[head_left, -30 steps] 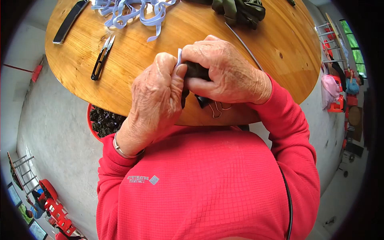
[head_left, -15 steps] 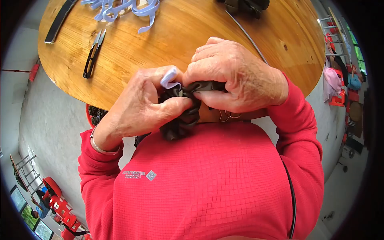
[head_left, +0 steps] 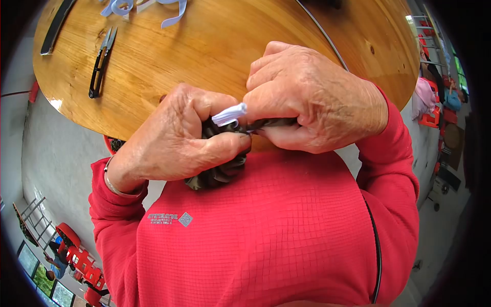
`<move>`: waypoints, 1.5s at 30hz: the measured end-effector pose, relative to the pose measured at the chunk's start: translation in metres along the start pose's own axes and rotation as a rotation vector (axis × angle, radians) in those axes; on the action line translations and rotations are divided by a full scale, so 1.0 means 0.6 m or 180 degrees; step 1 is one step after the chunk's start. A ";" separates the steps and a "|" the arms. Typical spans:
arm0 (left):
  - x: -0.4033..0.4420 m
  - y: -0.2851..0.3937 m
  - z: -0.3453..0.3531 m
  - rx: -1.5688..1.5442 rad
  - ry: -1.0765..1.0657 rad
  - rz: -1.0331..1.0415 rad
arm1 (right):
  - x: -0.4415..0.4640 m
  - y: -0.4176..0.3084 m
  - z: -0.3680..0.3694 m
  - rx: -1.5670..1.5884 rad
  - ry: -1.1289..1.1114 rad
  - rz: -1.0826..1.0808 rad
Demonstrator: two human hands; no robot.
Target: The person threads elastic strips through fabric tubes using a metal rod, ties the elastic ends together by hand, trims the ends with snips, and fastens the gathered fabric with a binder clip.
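Note:
Dark olive gathered fabric (head_left: pixel 220 175) is bunched between my hands, near the table's front edge and over my red top. My left hand (head_left: pixel 179 138) grips its left part between thumb and fingers. A light blue elastic band end (head_left: pixel 229 114) sticks up from the fabric beside my left fingertips. My right hand (head_left: pixel 312 102) is closed on the right part of the same fabric, its fingertips close to the band. Most of the fabric in my right hand is hidden by the fingers.
On the wooden table (head_left: pixel 204 56) lie black-handled snips (head_left: pixel 102 62), a dark strip (head_left: pixel 57 25), light blue elastic bands (head_left: pixel 175 18) and a thin metal rod (head_left: pixel 325 31). A red basket (head_left: pixel 108 145) shows below the left edge. A person (head_left: pixel 57 265) is at the far lower left.
My hands have moved apart and slightly down. More of the olive fabric shows below my left hand, and more of the blue band shows above it. The table items have shifted up and left in view.

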State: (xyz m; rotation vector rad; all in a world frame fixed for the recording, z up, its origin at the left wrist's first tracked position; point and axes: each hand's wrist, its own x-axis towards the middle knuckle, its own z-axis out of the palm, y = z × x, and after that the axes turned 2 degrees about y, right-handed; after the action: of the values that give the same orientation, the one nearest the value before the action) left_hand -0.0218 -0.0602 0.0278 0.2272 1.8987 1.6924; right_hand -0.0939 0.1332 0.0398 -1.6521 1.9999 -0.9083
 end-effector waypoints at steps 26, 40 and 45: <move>-0.009 0.010 -0.062 0.0972 -0.0604 -0.0084 | -0.069 0.047 -0.061 0.0195 0.0309 0.0630; 0.019 0.005 -0.022 0.0111 -0.0294 0.0036 | -0.043 0.037 -0.043 0.0784 0.0116 0.0775; 0.023 0.011 -0.018 -0.0007 -0.0113 -0.0352 | -0.040 0.036 -0.034 0.0493 0.0596 0.0344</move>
State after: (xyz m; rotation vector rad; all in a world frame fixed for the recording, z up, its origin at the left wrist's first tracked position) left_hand -0.0402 -0.0614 0.0299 0.1473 1.8488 1.6070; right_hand -0.1173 0.1631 0.0372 -1.4065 2.0581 -1.1829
